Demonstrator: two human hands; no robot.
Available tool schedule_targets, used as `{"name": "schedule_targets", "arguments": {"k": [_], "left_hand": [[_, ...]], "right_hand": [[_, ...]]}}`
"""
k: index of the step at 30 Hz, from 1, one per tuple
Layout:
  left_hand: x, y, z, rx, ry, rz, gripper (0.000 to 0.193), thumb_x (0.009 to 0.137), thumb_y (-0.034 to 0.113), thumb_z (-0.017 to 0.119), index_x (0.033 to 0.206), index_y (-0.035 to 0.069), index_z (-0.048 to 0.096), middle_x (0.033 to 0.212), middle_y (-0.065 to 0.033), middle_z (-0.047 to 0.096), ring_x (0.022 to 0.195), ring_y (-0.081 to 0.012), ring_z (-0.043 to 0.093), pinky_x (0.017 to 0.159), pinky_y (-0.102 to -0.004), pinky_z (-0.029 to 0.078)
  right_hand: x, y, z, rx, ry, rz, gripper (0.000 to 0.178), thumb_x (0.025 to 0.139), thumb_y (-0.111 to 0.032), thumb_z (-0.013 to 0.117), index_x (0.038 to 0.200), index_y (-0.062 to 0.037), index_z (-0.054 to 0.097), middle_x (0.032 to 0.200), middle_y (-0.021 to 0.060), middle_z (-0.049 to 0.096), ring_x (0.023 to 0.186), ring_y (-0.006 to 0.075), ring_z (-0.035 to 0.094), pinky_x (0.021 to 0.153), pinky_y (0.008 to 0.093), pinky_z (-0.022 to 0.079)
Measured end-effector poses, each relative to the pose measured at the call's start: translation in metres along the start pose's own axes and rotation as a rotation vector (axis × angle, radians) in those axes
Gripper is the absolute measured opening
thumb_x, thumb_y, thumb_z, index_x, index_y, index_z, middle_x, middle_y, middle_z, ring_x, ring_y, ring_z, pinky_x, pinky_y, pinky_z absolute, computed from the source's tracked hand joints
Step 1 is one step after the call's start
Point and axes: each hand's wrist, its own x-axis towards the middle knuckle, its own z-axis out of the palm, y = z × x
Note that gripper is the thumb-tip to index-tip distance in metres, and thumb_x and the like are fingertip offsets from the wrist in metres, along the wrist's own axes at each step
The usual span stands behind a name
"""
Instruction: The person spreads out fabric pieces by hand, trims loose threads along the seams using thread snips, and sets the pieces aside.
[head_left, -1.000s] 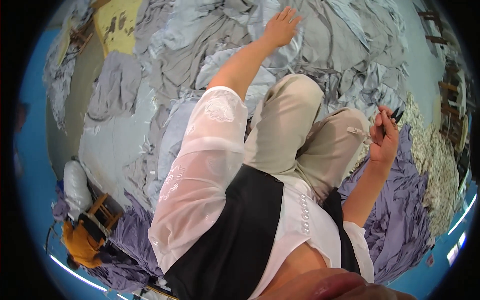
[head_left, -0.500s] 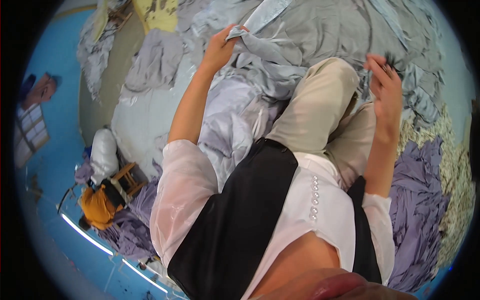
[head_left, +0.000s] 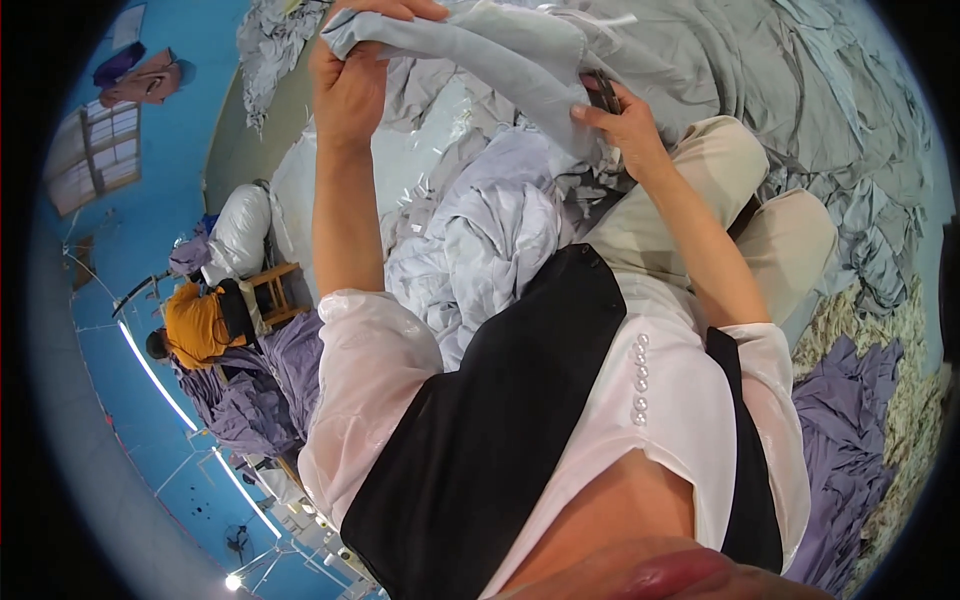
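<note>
My left hand [head_left: 348, 85] grips one end of a light grey-blue cloth piece [head_left: 490, 62], its fingers folded over the top edge and the thumb beneath. The cloth stretches to the right from there. At its right-hand edge, my right hand [head_left: 628, 122] is closed around small dark thread snips [head_left: 606, 92]. Part of the snips is hidden by the fingers, and I cannot tell whether the blades touch the cloth. A thin white strip [head_left: 600, 20] trails from the cloth's upper side. Below the held piece lies a rumpled heap of pale lavender-grey cloth [head_left: 490, 235].
Grey cloth [head_left: 760, 70] spreads widely beyond my bent knees. Purple cloth [head_left: 850, 430] and mottled cream scraps [head_left: 850, 320] lie at the right. Far left, a person in orange [head_left: 200, 325] is beside a wooden stool [head_left: 275, 290] and a stuffed white sack [head_left: 243, 228].
My left hand has shifted left and raised the cloth, now stretched out. My right hand has come from the far right to the cloth's edge with the snips. The view has turned slightly.
</note>
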Motion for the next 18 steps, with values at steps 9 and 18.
{"name": "schedule_targets", "arguments": {"k": [9, 18], "left_hand": [[0.005, -0.017, -0.022, 0.128, 0.029, -0.311, 0.032, 0.083, -0.002, 0.043, 0.111, 0.001, 0.057, 0.110, -0.0140, 0.062, 0.104, -0.0200, 0.057, 0.092, -0.0326, 0.043], [0.111, -0.022, 0.155, 0.127, -0.319, 0.123, 0.035, 0.087, 0.018, 0.065, 0.121, 0.009, 0.063, 0.106, -0.0090, 0.067, 0.102, -0.0159, 0.061, 0.092, -0.0299, 0.046]], "right_hand": [[-0.027, -0.046, -0.054, 0.135, 0.240, -0.106, 0.024, 0.080, -0.014, 0.076, 0.100, -0.0103, 0.062, 0.086, -0.0046, 0.059, 0.067, 0.0036, 0.053, 0.053, 0.0191, 0.037], [-0.049, -0.207, -0.035, -0.108, 0.213, -0.423, 0.016, 0.082, -0.008, 0.068, 0.097, -0.0087, 0.063, 0.073, -0.0044, 0.060, 0.052, 0.0041, 0.048, 0.045, 0.0183, 0.031]]}}
